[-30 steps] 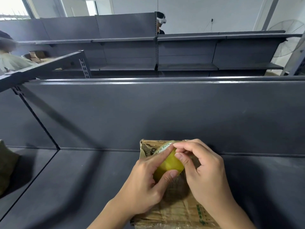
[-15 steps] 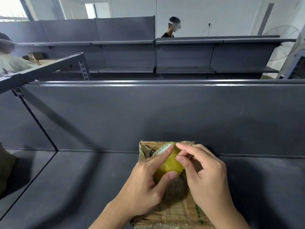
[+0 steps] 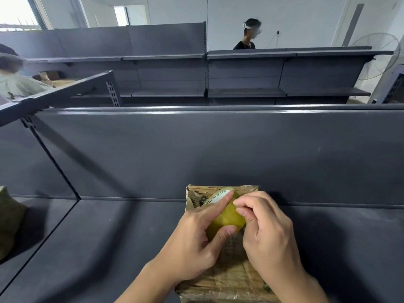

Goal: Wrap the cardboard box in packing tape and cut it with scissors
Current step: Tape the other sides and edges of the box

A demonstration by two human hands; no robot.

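On a dark grey metal shelf deck [image 3: 98,237], backed by a tall upright panel [image 3: 218,149] of the same grey that fills the middle of the view, the work sits low and right of centre. Beyond the panel's top edge runs a farther row of shelving [image 3: 240,73]. A person wearing a white headset [image 3: 247,40] stands behind it, and a large floor fan [image 3: 376,55] stands against the white wall to the right. Another person in a pale green top [image 3: 15,84] is partly visible at the far left, behind a slanting shelf edge. A lumpy olive-green thing [image 3: 8,219] rests on the neighbouring deck at the left edge; what it is cannot be told. The cardboard box [image 3: 229,281], brown, worn and glossy in places, lies flat on the deck, its far end touching or nearly touching the foot of the panel and its near end running out of the bottom of the view. Both hands are over it. The left hand [image 3: 192,239] grips the yellowish roll of tape [image 3: 227,217], forefinger laid across the top of the roll and thumb pressed against its near side, holding it tilted over the far half of the box. The right hand [image 3: 271,232] is curled beside it, with thumb and forefinger tips pinching at the roll's right rim; whether they have a loose end of tape between them cannot be told. Printed letters show on the roll's white inner core, next to the left forefinger.
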